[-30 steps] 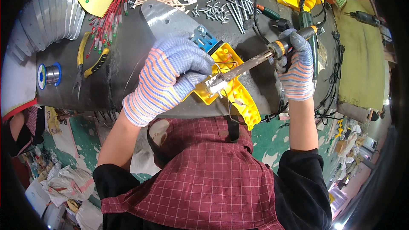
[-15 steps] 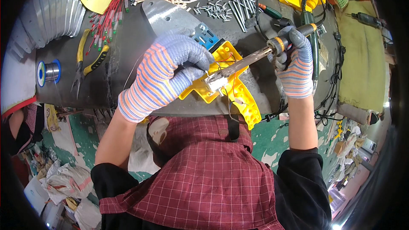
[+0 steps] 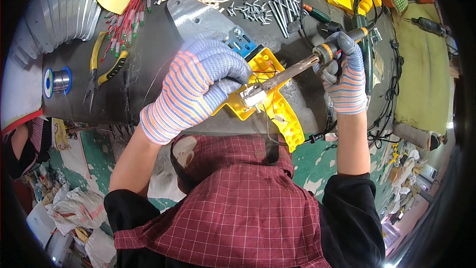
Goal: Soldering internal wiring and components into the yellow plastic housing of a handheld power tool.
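My right hand (image 3: 344, 77), in a striped glove, is closed round the handle of a soldering iron (image 3: 297, 65). Its metal shaft slants down to the left, and the tip meets a small white switch-like part (image 3: 254, 96). That part lies over an open yellow plastic housing half (image 3: 286, 119) with thin red and black wires in it. My left hand (image 3: 201, 82), gloved alike, pinches thin solder wire close beside the tip; the fingers hide its end. Behind the hand the wire (image 3: 154, 82) curves over the bench. A blue perforated metal piece (image 3: 241, 41) touches the housing's far end.
On the dark bench (image 3: 144, 39) are a solder spool (image 3: 57, 82), yellow-handled pliers (image 3: 101, 69), red wires with clear-and-green ends (image 3: 121, 27), a grey metal plate (image 3: 198, 20), and scattered screws and rods (image 3: 253, 11). Stacked metal plates (image 3: 59, 17) stand at left. Black cables (image 3: 394, 79) run along the right.
My left hand has shifted slightly right, its fingertips closer to the iron's tip and the white part. The right hand and iron have barely moved.
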Demonstrator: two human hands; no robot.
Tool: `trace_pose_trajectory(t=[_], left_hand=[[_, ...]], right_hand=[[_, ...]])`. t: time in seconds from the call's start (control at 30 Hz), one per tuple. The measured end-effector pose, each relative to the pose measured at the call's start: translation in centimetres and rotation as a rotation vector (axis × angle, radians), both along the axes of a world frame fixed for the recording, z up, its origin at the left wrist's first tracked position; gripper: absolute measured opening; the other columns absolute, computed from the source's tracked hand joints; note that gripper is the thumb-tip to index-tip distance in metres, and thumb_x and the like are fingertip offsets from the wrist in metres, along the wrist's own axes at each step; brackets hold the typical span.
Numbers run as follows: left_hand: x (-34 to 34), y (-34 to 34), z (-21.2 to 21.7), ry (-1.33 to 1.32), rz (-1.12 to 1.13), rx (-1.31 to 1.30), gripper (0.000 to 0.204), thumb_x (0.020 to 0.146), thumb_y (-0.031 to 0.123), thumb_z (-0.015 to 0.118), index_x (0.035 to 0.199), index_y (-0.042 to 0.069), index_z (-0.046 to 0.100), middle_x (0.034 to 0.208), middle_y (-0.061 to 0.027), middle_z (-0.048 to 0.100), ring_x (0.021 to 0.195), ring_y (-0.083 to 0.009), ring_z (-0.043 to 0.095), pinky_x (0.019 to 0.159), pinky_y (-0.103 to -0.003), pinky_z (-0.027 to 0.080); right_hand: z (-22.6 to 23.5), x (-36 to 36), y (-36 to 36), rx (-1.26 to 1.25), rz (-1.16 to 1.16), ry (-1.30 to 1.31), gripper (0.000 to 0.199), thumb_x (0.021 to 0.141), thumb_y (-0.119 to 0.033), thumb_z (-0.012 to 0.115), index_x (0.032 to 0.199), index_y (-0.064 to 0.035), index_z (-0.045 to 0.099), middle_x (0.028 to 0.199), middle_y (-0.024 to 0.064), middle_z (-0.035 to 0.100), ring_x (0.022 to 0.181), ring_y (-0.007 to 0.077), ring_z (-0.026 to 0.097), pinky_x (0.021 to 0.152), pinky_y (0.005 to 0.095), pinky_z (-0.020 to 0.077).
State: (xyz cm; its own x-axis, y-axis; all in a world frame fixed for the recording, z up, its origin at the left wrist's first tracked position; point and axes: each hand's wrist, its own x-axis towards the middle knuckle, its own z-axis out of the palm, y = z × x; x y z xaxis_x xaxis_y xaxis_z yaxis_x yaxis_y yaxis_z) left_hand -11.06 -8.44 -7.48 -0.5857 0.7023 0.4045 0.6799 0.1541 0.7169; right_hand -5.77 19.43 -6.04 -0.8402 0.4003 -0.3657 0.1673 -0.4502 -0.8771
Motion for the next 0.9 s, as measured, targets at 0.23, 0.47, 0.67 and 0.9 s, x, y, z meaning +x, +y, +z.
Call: trace_pose_trajectory(t=[0.23, 0.47, 0.67, 0.9], left_hand=[[0.1, -0.1, -0.4, 0.08, 0.001, -0.018, 0.009, 0.08, 0.015, 0.067, 0.084, 0.009, 0.062, 0.091, -0.0062, 0.067, 0.093, -0.0274, 0.064, 0.096, -0.046, 0.045], [0.1, -0.1, -0.7, 0.14, 0.001, -0.003, 0.012, 0.085, 0.021, 0.065, 0.085, 0.009, 0.063, 0.091, -0.0074, 0.068, 0.093, -0.028, 0.064, 0.094, -0.045, 0.046], [0.3, -0.1, -1.3, 0.163, 0.017, 0.027, 0.014, 0.089, 0.023, 0.064, 0.087, 0.01, 0.062, 0.094, -0.0081, 0.069, 0.092, -0.029, 0.064, 0.089, -0.044, 0.046], [0.6, -0.1, -1.5, 0.136, 0.033, -0.005, 0.013, 0.089, 0.022, 0.064, 0.085, 0.011, 0.061, 0.094, -0.0076, 0.07, 0.091, -0.0288, 0.065, 0.094, -0.046, 0.045]], right_hand=[[0.3, 0.0, -0.1, -0.053, 0.053, -0.01, 0.019, 0.088, -0.029, 0.066, 0.088, -0.0104, 0.061, 0.066, 0.0028, 0.062, 0.048, 0.0135, 0.055, 0.048, 0.0263, 0.0459], [-0.6, 0.0, 0.5, -0.033, 0.097, -0.004, 0.02, 0.089, -0.029, 0.065, 0.098, -0.0114, 0.062, 0.078, 0.0015, 0.064, 0.058, 0.012, 0.059, 0.048, 0.0242, 0.0474], [0.1, 0.0, -0.3, 0.016, 0.064, -0.004, 0.019, 0.088, -0.029, 0.068, 0.095, -0.012, 0.062, 0.073, 0.0005, 0.063, 0.049, 0.0084, 0.054, 0.044, 0.0214, 0.0445], [0.1, -0.4, -0.9, 0.007, 0.019, -0.03, 0.018, 0.087, -0.029, 0.069, 0.091, -0.0129, 0.061, 0.07, 0.0009, 0.064, 0.042, 0.0054, 0.048, 0.037, 0.0176, 0.0376]])
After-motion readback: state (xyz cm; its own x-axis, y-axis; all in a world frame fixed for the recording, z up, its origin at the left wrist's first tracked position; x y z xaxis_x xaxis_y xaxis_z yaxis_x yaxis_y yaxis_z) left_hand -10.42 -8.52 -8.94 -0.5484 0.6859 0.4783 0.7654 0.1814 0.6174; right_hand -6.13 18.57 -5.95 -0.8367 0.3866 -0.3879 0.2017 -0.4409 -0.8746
